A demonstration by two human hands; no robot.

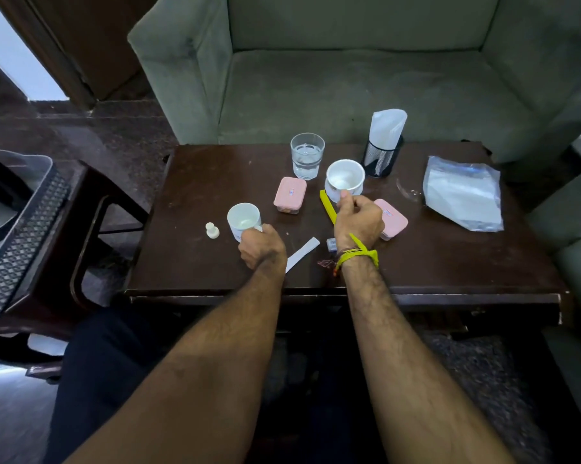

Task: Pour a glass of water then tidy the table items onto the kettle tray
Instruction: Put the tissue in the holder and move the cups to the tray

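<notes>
Mugs, two white ones, are the things in hand on a dark wooden table, seen from above by a seated person. The left hand is curled closed around the handle of the left mug, fingers pressed together with the cup just beyond the knuckles. The right hand pinches the near rim or handle of the right mug between thumb and forefinger; whether it grips rim or handle is hidden by the fingers. Both mugs look empty.

Beyond the right fingertips, and just left of that mug, stands a glass of water, already filled. A pink lidded box sits between the two hands, and a second pink box lies partly under the right palm. A yellow stick lies just left of the right fingers, touching or nearly touching the mug. A small white cap rests just left of the left mug. No kettle tray can be made out with certainty.

Likely risks: lifting the right mug away could clip the full glass and spill it, since they stand close together. A two-finger pinch may let the mug tilt or slip.
</notes>
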